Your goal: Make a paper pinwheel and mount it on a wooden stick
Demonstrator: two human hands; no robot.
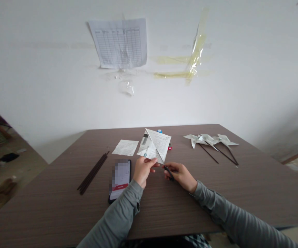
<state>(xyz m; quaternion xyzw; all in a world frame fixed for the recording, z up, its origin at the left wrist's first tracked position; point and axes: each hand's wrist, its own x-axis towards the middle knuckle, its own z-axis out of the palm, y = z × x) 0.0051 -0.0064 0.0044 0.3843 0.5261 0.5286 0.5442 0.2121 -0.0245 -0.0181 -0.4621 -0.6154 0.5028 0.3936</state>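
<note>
1. Clock centred between hands, twelve towards white wall [48,96]: pinching near edge of printed, white, square paper sheet [152,142] in left hand [143,171], thumb and fingers closed on it; extending towards twelve, above brown wood-grain tabletop [190,206].
2. Clasping black-handled scissors [170,174] in right hand [182,176], fingers curled round handles, at five o'clock from sheet's nearest corner. Cannot tell spread of blades.
3. Could tear or veer off dark diagonal line on sheet, if left to sag at twelve, unsupported.
4. Could nick left fingertips, through closeness to blades at ten o'clock from handles.
5. Could slice too far along diagonal from overlong closing of blades.
6. Could nudge black, rectangular phone [121,177] at eight, from brushing by grey fabric sleeve [112,215].
7. Also visible: plain, whitish paper square [125,147] at ten; thin, dark-brown sticks [93,174] at nine; white paper pinwheels [194,140] at two.
</note>
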